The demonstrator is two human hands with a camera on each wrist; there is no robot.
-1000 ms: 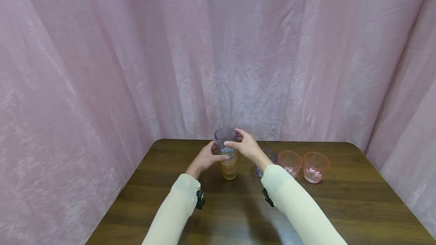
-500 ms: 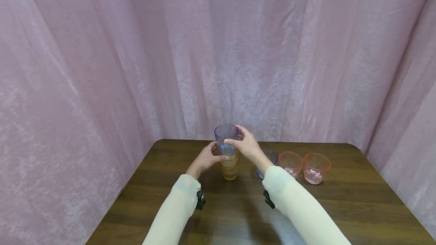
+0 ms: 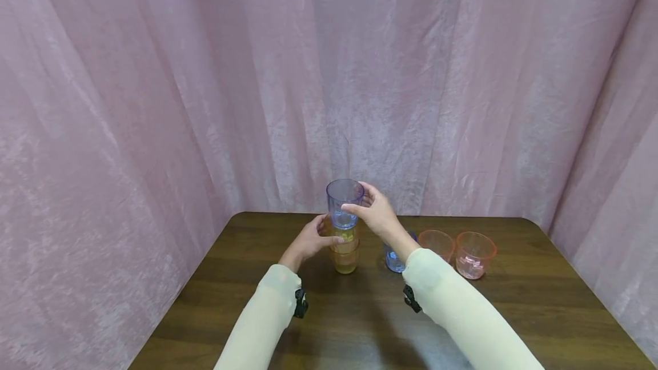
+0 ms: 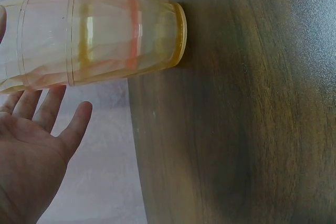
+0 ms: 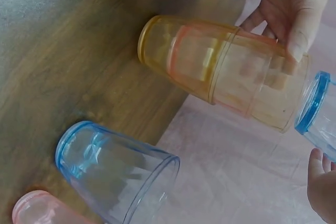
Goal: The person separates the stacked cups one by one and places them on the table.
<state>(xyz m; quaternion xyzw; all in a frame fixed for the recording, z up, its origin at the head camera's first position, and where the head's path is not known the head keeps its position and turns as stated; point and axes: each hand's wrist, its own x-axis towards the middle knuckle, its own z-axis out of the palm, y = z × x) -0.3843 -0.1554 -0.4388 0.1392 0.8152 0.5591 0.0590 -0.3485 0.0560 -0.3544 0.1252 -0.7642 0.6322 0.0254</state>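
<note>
1. Head view: the right hand (image 3: 377, 214) is pinching a blue-purple cup (image 3: 344, 203) near its rim, thumb on the near side, fingers curled round the back. The cup is hanging in the air directly over the orange stack (image 3: 346, 249), base only just above the stack's top rim, mouth pointing up, long axis vertical. The left hand (image 3: 311, 240) is resting against the stack's left side w/ relaxed fingers, steadying rather than clamping. The stack is standing upright on the bench (image 3: 514, 313), approx. mid-bench. To the right are sitting a second blue cup (image 3: 394, 258), partly hidden by the right sleeve, then two pink cups (image 3: 437, 243) (image 3: 475, 254), all upright and single.

2. Left wrist view: the left hand (image 4: 31, 156) is showing an open palm, fingers straight and spread, only fingertips near the orange stack (image 4: 100, 38); whether they are actually touching is hard to tell from this angle. The stack looks like two nested cups, poss. more.

3. Right wrist view: the lifted blue-purple cup (image 5: 317, 114) is showing only its base at the frame edge, clear of the stack (image 5: 220, 69). The spare blue cup (image 5: 113, 169) is standing just beside the stack.

4. Progress, as a judgement: the blue-purple cup is separated from the orange stack; the nested orange cups are not yet apart.
</note>
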